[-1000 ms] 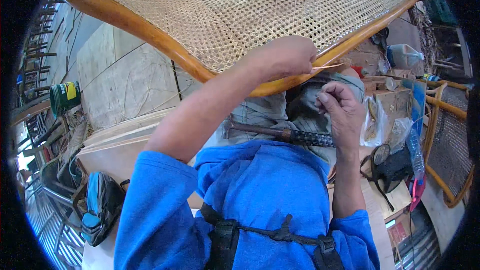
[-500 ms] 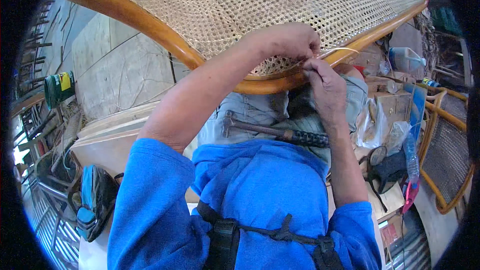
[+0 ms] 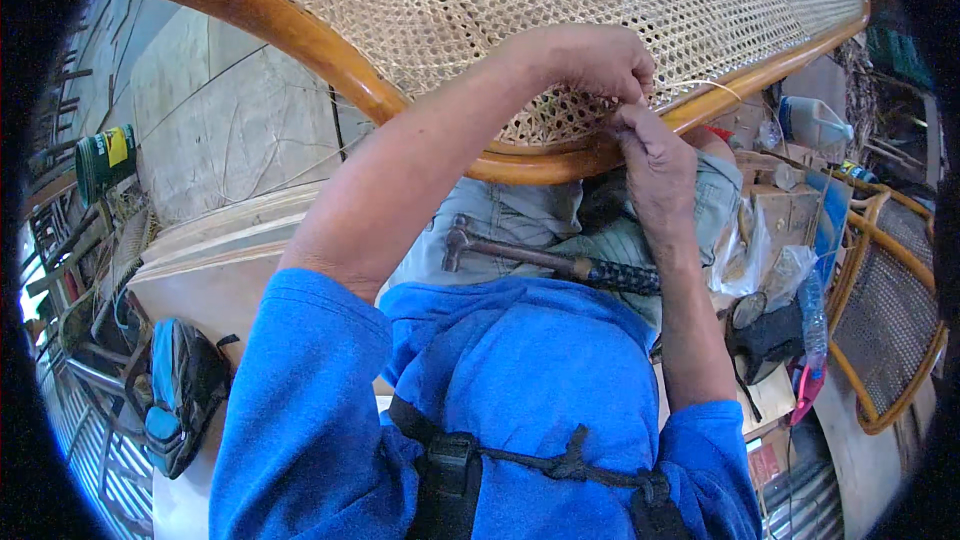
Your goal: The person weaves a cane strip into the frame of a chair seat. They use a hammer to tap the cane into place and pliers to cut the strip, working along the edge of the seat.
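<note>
A woven cane panel [image 3: 560,0] in a curved, varnished brown wooden frame [image 3: 540,168] lies across my knees at the top of the view. My left hand [image 3: 605,62] reaches over the weave, its fingers pinched at the panel's near edge. A pale cane strand [image 3: 705,82] runs from those fingertips rightward, curling over the frame. Just below, my right hand [image 3: 660,160] is closed in a pinch against the inner side of the frame. Its fingertips nearly touch the left ones; whatever they grip is hidden. Between the hands and my body, a hammer [image 3: 520,255] rests on my lap.
Stacked wooden boards [image 3: 220,250] and a backpack [image 3: 180,395] are on the left. To the right lie plastic bags [image 3: 785,275], a translucent jug [image 3: 815,122], a plastic bottle [image 3: 813,315] and another cane-panelled frame [image 3: 885,310]. A green can [image 3: 105,162] stands far left.
Both hands have shifted slightly, with the left fingers a little farther right and the right fingertips raised closer to them. The whole view has also moved slightly.
</note>
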`<state>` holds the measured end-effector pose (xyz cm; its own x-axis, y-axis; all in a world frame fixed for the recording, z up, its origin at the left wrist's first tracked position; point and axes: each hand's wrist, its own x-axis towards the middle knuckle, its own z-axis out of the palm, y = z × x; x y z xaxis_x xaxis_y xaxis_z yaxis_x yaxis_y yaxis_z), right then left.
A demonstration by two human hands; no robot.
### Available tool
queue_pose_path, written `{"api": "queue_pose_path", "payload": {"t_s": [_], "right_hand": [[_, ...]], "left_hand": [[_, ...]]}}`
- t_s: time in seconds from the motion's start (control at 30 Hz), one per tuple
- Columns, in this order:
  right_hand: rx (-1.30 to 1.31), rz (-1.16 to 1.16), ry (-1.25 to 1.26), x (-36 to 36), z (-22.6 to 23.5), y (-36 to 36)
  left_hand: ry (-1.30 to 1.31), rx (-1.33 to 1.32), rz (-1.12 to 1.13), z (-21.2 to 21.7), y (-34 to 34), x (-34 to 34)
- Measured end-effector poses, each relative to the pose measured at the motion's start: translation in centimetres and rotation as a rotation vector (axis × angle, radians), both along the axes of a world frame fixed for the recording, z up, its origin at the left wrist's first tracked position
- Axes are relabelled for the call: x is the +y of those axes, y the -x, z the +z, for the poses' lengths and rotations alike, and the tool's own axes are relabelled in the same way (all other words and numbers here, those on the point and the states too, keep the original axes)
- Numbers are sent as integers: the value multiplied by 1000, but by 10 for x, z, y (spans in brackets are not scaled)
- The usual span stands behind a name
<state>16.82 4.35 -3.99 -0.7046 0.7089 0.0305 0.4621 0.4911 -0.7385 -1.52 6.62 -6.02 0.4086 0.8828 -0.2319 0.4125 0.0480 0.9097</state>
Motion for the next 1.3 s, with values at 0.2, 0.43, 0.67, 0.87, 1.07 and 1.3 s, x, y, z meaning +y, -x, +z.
{"api": "queue_pose_path", "payload": {"t_s": [0.2,0.43,0.67,0.87,1.07,1.3], "right_hand": [[-41,127,-249,1,-1,5],[-138,18,-388,-13,-7,6],[-200,16,-447,-22,-2,14],[-254,113,-485,-14,-10,0],[-244,192,-525,-8,-7,-2],[-244,174,-486,-11,-9,-6]], "left_hand": [[9,20,5,1,-1,1],[10,135,-56,-2,-10,9],[46,260,-185,18,-34,26],[-12,188,-304,5,-63,44],[212,214,-329,9,-69,48],[306,152,-309,24,-58,35]]}}
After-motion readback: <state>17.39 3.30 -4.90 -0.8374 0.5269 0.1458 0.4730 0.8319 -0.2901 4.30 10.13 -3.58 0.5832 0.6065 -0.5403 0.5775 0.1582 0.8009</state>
